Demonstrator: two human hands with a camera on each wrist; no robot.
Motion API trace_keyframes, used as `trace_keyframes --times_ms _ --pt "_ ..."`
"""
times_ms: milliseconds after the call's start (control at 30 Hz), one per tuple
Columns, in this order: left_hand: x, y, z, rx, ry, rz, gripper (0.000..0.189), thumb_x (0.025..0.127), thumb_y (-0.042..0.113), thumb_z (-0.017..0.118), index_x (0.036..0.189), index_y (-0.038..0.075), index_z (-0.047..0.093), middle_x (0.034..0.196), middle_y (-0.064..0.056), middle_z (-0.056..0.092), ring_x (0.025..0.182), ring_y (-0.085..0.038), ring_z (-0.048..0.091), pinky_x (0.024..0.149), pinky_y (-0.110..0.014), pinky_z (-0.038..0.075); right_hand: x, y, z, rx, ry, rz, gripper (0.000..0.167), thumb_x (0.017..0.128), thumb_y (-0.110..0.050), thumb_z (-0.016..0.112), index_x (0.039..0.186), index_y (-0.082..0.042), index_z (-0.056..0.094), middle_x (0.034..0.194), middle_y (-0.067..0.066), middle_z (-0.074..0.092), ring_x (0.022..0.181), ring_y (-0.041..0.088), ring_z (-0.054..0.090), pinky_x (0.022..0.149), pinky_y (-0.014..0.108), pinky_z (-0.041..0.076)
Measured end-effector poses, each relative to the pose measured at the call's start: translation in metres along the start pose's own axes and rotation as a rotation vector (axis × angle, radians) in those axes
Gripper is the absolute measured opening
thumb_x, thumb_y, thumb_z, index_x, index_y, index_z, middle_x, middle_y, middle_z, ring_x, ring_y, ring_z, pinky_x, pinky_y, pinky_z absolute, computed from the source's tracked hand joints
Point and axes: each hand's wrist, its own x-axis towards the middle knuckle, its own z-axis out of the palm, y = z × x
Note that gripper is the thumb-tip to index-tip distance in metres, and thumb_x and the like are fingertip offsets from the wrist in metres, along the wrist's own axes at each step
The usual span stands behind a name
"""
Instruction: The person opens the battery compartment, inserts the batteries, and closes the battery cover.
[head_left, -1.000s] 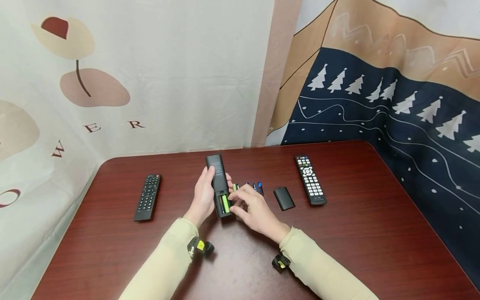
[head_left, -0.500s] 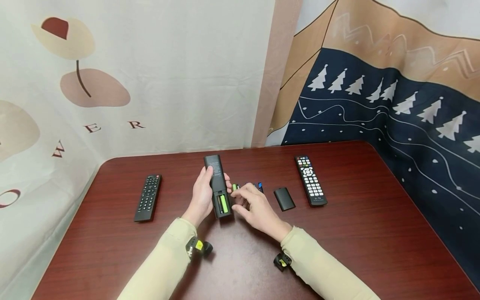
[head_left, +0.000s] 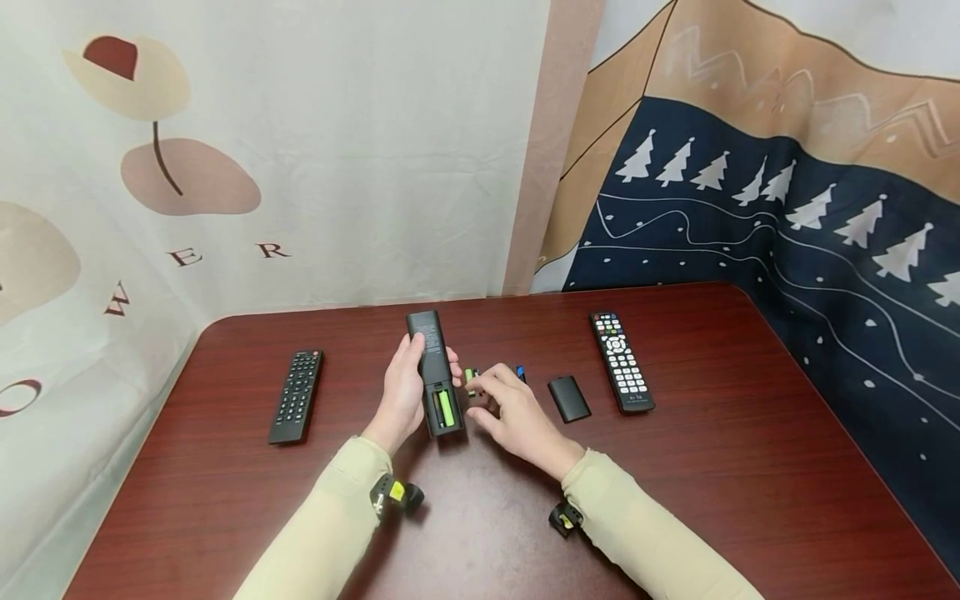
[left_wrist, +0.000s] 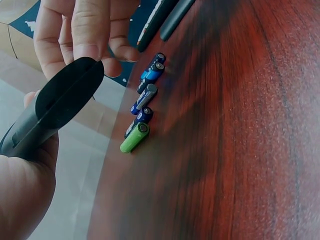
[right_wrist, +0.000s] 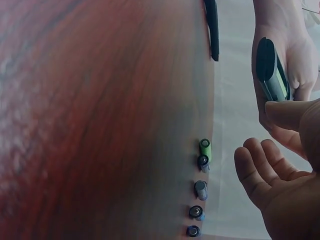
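In the head view my left hand (head_left: 403,387) grips a black remote control (head_left: 429,360), back side up, with its battery compartment uncovered. A bright green battery (head_left: 446,408) lies in that compartment, along its right side. Just right of the remote's lower end is my right hand (head_left: 517,417), fingers loosely bent, nothing visible between thumb and fingers. Beyond it several loose batteries lie in a row on the table, partly hidden by this hand. The left wrist view shows a green battery (left_wrist: 135,138) at the row's near end, then blue and grey ones.
A black battery cover (head_left: 569,397) lies right of the right hand. Farther right rests a remote with white buttons (head_left: 622,362), and at the left another black remote (head_left: 297,396). Printed curtains hang behind the dark red wooden table (head_left: 712,467).
My right hand has drawn slightly away from the remote's compartment to the right. The left hand and remote have shifted a little left, and the green battery stays in the compartment.
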Motion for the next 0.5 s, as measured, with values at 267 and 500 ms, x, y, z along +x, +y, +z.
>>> trace_keyframes --times_ms 267,500 --pt "-0.0003 0.0001 -0.0012 0.01 0.001 0.009 0.037 0.115 0.033 0.025 0.139 0.009 0.038 0.097 -0.009 0.064 0.076 -0.017 0.068 0.072 -0.033 0.061 0.0037 0.0029 0.0016 -0.035 0.008 0.018 0.028 0.09 -0.003 0.078 0.117 -0.002 0.069 0.107 0.013 0.059 0.086 0.018 0.066 0.07 0.023 0.054" --pt "-0.0001 0.0004 -0.0012 -0.003 -0.003 0.006 0.037 0.115 0.033 0.025 0.139 0.009 0.038 0.1 -0.013 0.063 0.076 -0.018 0.068 0.071 -0.033 0.061 0.008 0.0058 0.0037 -0.1 -0.003 0.037 0.028 0.09 -0.003 0.079 0.116 -0.003 0.07 0.108 0.009 0.059 0.085 0.018 0.06 0.072 0.026 0.053"
